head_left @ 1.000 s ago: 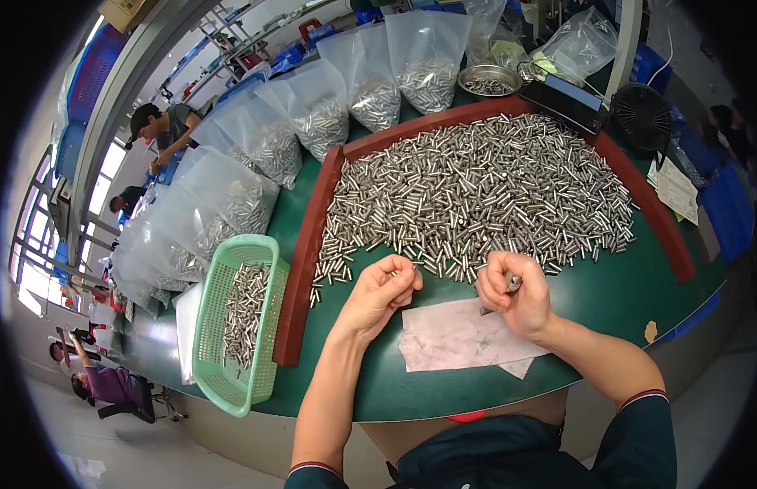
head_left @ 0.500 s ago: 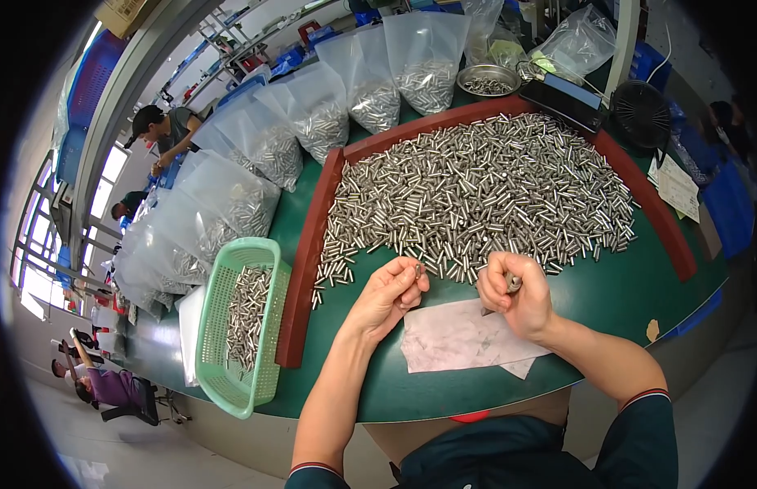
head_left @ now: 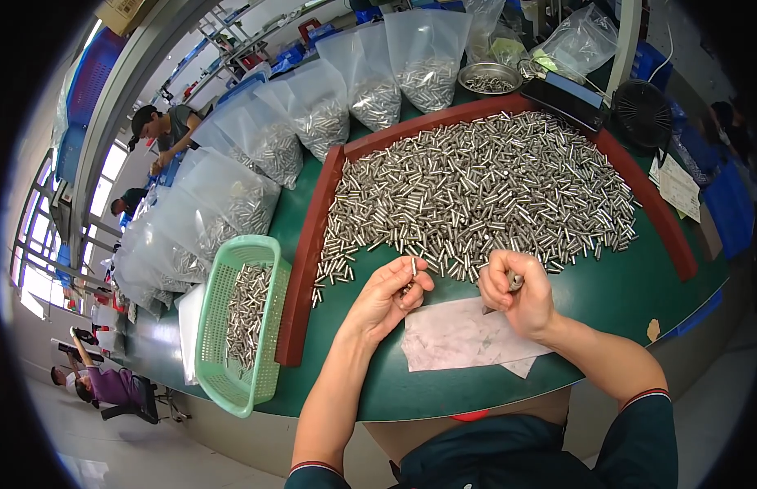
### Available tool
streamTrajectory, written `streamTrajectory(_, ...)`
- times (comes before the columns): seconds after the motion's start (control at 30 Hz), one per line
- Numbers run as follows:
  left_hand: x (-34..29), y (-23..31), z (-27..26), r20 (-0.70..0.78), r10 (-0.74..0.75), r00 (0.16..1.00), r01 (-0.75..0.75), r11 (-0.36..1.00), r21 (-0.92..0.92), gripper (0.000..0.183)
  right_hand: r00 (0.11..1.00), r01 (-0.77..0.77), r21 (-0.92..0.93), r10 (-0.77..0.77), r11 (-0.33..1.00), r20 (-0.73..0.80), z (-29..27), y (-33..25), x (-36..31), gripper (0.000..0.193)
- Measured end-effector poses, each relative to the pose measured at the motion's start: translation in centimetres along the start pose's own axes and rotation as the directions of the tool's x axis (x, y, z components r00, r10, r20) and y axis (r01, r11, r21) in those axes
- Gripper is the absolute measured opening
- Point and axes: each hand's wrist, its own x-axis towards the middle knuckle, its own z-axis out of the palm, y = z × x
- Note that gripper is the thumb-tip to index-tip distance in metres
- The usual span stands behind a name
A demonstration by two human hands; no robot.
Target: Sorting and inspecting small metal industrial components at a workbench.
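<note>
We pinch a metal pin [head_left: 413, 266] between the fingertips of our left hand [head_left: 387, 295], near the loose pile [head_left: 476, 196], while our right hand [head_left: 522, 298] curls closed around a grey piece [head_left: 516, 282] we cannot make out. A small batch [head_left: 248, 310] lies in the green basket [head_left: 268, 375]; far more are left in the pile.

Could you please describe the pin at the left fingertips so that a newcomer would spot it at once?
On the green table, find the big heap of metal pins. By its near edge is the person's left hand. The pin is the short, shiny one that this hand holds nearly upright, unlike those lying jumbled in the heap.
</note>
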Motion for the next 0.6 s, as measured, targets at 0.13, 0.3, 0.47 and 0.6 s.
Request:
streamTrajectory(0.13, -0.1, 0.0, -0.1, 0.0, -0.01, 1.0, 0.01, 1.0, -0.007, 0.019, 1.0, 0.001, 0.003, -0.001, 1.0, 0.0, 0.1, 0.0, 0.0, 0.031)
streamTrajectory(0.3, -0.2, 0.6, 0.5, -0.074, 0.047, 0.996, -0.056, 0.99, -0.129, 0.026, 1.0, 0.005, 0.018, -0.006, 1.0, 0.016, -0.2, 0.1, -0.1, 0.033)
streamTrajectory(0.47, 0.0, 0.4, -0.2, -0.188, 0.225, 0.956, -0.17, 0.948, 0.269, 0.031, 1.0, 0.021, 0.007, -0.021, 1.0, 0.02, -0.4, 0.1, -0.1, 0.032)
streamTrajectory(0.6, 0.7, -0.8, 0.1, -0.037, 0.604, 0.796, -0.136, 0.238, 0.962, 0.011, 1.0, 0.013, 0.005, -0.013, 1.0, 0.024, -0.2, 0.1, -0.1, 0.031)
